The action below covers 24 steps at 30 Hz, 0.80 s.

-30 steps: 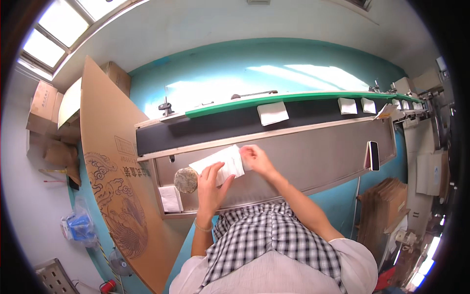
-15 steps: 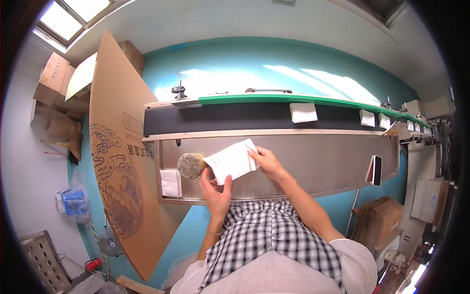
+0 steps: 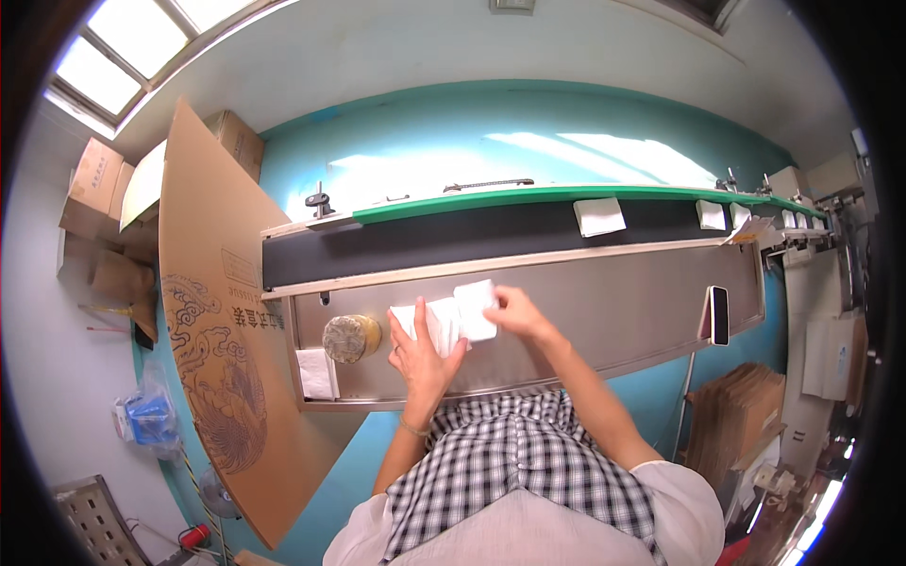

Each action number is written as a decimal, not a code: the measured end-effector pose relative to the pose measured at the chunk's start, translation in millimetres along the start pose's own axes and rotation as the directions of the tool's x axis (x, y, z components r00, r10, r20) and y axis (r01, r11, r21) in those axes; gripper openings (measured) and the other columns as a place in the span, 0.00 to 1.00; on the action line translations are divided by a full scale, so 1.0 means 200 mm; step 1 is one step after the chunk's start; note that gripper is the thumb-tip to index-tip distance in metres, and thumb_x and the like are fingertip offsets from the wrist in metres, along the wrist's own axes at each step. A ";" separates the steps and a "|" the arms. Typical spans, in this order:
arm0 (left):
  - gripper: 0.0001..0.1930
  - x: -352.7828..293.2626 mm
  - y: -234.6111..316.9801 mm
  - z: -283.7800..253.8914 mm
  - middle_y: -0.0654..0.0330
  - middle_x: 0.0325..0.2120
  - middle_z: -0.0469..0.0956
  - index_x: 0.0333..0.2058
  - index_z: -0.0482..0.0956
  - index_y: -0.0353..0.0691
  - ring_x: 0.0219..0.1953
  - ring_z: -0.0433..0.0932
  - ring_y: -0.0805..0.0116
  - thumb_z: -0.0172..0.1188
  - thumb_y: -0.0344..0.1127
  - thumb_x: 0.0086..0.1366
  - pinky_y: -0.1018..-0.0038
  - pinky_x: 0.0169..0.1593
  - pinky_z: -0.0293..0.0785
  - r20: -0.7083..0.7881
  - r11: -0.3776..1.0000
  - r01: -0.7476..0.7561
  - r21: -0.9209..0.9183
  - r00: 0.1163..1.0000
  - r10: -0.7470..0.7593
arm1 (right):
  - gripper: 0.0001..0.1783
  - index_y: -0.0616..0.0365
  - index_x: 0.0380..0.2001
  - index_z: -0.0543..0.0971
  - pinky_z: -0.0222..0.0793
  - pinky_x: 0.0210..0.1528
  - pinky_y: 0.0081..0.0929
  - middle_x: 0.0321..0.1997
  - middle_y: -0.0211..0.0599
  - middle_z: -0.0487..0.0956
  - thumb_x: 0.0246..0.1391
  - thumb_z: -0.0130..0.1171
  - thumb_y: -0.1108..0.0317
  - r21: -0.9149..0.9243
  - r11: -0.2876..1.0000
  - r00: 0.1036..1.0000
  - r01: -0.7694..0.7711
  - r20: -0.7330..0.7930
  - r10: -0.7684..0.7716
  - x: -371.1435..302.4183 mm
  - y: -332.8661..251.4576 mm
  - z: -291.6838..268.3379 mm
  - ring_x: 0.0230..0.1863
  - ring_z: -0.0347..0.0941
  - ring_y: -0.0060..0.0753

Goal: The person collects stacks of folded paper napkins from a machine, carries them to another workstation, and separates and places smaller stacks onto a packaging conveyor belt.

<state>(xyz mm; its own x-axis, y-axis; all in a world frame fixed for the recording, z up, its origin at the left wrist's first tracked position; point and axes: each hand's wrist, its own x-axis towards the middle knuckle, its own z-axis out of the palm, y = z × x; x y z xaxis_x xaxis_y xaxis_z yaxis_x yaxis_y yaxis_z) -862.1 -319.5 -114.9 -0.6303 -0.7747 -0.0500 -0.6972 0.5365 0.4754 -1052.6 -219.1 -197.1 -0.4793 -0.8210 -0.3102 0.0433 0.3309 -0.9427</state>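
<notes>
A row of folded white tissues (image 3: pixel 440 321) lies over the steel work table in front of me, its right end a separate-looking squarish bundle (image 3: pixel 475 308). My left hand (image 3: pixel 422 361) grips the left part, fingers over the tissues and thumb along the near side. At the right edge of the bundle, my right hand (image 3: pixel 519 316) pinches with bent fingers; the fingertips are partly hidden. A round jar-like container (image 3: pixel 351 338) with a mottled top stands just left of my left hand. Beside it, another white tissue stack (image 3: pixel 317 374) lies at the table's left end.
Behind the steel table (image 3: pixel 604 330) runs a black conveyor belt (image 3: pixel 425 241) with a green rail, carrying several tissue stacks, one (image 3: pixel 599 217) nearest. A phone (image 3: pixel 719 315) stands at the table's right. A large cardboard sheet (image 3: pixel 212 321) rises on the left; flattened cartons (image 3: pixel 731 424) stand lower right.
The tissues, earlier one slanted stack between both hands, now lie more level, with a bundle set off at the right. My left hand has moved up over them; the view has shifted slightly.
</notes>
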 end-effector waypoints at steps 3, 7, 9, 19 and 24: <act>0.57 0.01 -0.03 0.01 0.30 0.67 0.45 0.70 0.51 0.57 0.68 0.53 0.33 0.75 0.55 0.45 0.40 0.60 0.57 -0.004 1.000 0.022 -0.017 1.000 -0.022 | 0.12 0.63 0.45 0.77 0.74 0.31 0.21 0.37 0.35 0.81 0.60 0.58 0.69 0.469 0.879 0.910 -0.086 -0.322 0.261 0.08 -0.09 -0.17 0.33 0.78 0.24; 0.55 0.04 0.07 -0.01 0.30 0.66 0.47 0.70 0.51 0.53 0.66 0.57 0.33 0.74 0.54 0.48 0.42 0.61 0.59 0.024 0.998 -0.012 -0.057 1.000 0.014 | 0.11 0.56 0.41 0.75 0.72 0.28 0.18 0.35 0.32 0.81 0.64 0.58 0.61 0.625 0.775 0.836 0.095 -0.472 0.279 0.03 -0.01 -0.26 0.28 0.76 0.20; 0.54 0.06 0.05 0.03 0.30 0.66 0.49 0.71 0.51 0.52 0.65 0.59 0.33 0.74 0.54 0.49 0.43 0.60 0.61 -0.029 0.989 -0.022 -0.146 0.999 0.018 | 0.15 0.56 0.42 0.76 0.74 0.35 0.22 0.37 0.33 0.81 0.63 0.59 0.56 0.390 0.907 0.891 -0.160 -0.338 0.302 -0.06 -0.11 -0.13 0.32 0.78 0.24; 0.54 0.06 0.15 0.08 0.34 0.66 0.52 0.70 0.51 0.49 0.64 0.60 0.34 0.74 0.54 0.50 0.43 0.58 0.63 -0.094 0.961 -0.083 -0.265 0.994 0.060 | 0.21 0.60 0.48 0.79 0.73 0.36 0.22 0.38 0.33 0.82 0.62 0.60 0.53 0.415 0.893 0.977 -0.173 -0.039 0.207 -0.11 -0.14 0.07 0.36 0.76 0.21; 0.55 0.05 0.14 0.08 0.35 0.67 0.49 0.70 0.52 0.52 0.66 0.56 0.34 0.75 0.54 0.47 0.41 0.58 0.59 -0.100 0.978 -0.043 -0.203 0.995 0.023 | 0.17 0.63 0.47 0.78 0.75 0.32 0.21 0.34 0.31 0.82 0.60 0.60 0.62 0.231 0.949 0.977 -0.215 0.042 0.211 -0.15 -0.11 -0.07 0.33 0.77 0.21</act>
<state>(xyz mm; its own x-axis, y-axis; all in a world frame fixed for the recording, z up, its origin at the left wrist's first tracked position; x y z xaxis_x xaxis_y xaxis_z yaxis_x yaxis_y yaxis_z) -893.5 -306.3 -116.9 -0.6090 -0.7917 0.0490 -0.5856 0.4904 0.6455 -1050.9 -195.1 -164.4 -0.4220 -0.7517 -0.5068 0.3462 0.3831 -0.8564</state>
